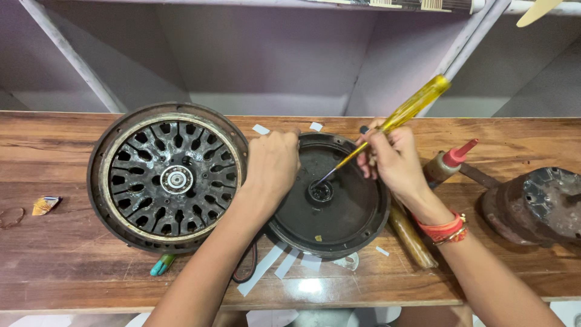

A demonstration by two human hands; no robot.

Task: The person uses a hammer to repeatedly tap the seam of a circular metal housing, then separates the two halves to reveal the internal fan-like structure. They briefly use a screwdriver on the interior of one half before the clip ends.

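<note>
At the far left edge of the frame a small scrap of yellow-and-blue material (46, 204) lies on the wooden bench (72, 266). Left of centre sits the motor rotor (166, 177), a round slotted casting with a bright bearing at its hub, already separated from its cover and lying flat. A teal-handled tool (161, 264) pokes out from under its lower edge.

At centre, the left hand (271, 165) is clamped over the upper left rim of the dark round cover (330, 194), steadying it on the bench. The cover lies open side up, its inside black with grime. White paper slips (284, 263) lie beneath and around it.

The right hand (392, 158) grips the shaft of a yellow-handled screwdriver (387, 124) like a pen, its tip set into the central bearing seat (321, 192) of the cover.

Right of centre stand a bottle with a red nozzle (451, 162) and a wooden handle (411, 236). At the right edge rests a rusty housing (535, 206).

Judgement: disassembly appears complete; work on the seat is in progress; nothing shows reassembly begun.
</note>
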